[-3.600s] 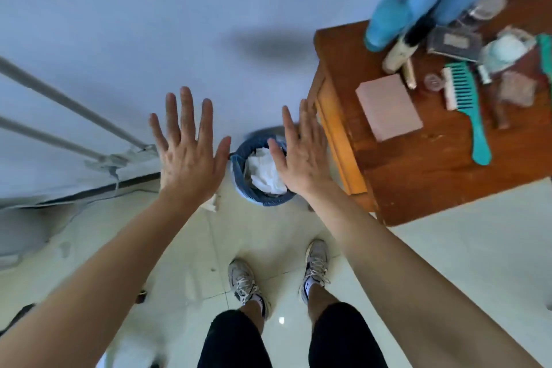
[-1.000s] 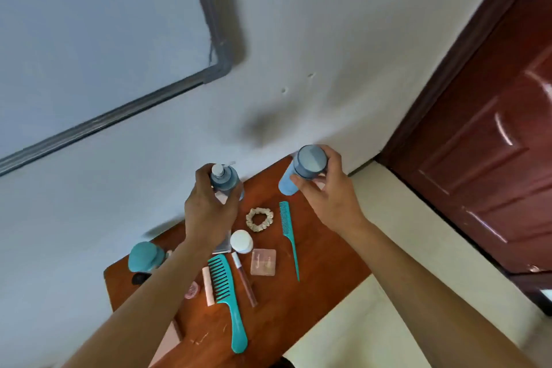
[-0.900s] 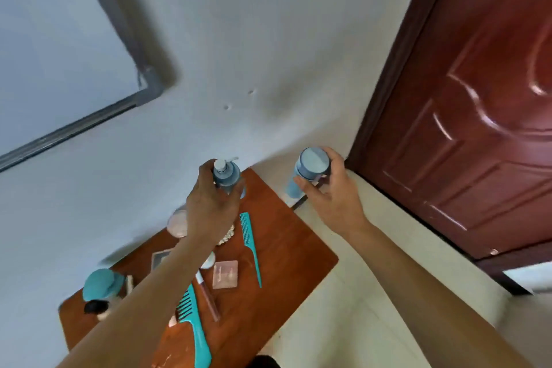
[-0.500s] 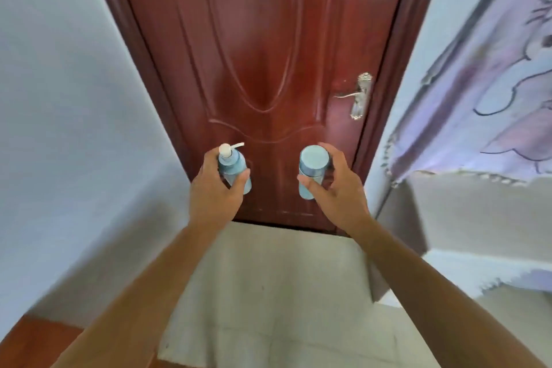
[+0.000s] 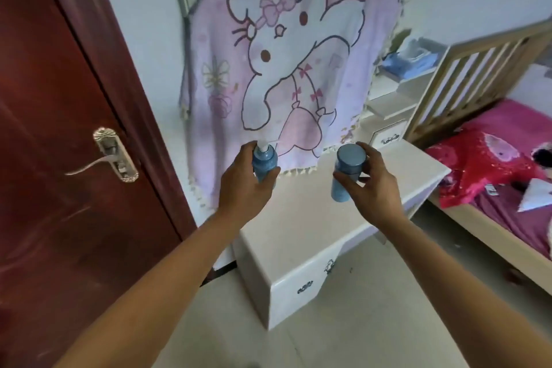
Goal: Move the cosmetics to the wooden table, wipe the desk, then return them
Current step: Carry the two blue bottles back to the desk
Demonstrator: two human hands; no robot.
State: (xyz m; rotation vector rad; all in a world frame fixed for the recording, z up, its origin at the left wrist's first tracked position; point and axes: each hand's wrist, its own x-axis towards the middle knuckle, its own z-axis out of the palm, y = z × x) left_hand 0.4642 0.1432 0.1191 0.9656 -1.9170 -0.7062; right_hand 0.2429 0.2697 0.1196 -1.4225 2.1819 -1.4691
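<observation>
Glossy cream desk (image 5: 298, 227), left hand (image 5: 243, 185) gripping blue pump bottle (image 5: 264, 160), right hand (image 5: 373, 188) gripping capped cylinder (image 5: 348, 164)

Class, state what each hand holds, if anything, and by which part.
The left hand grips the blue pump bottle round its body, below the pump. The right hand holds the blue capped bottle by its sides, just under the cap.

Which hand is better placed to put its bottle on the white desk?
Probably right: right hand holds capped bottle above bare white desk; left hand holds pump bottle beside hanging cloth.
</observation>
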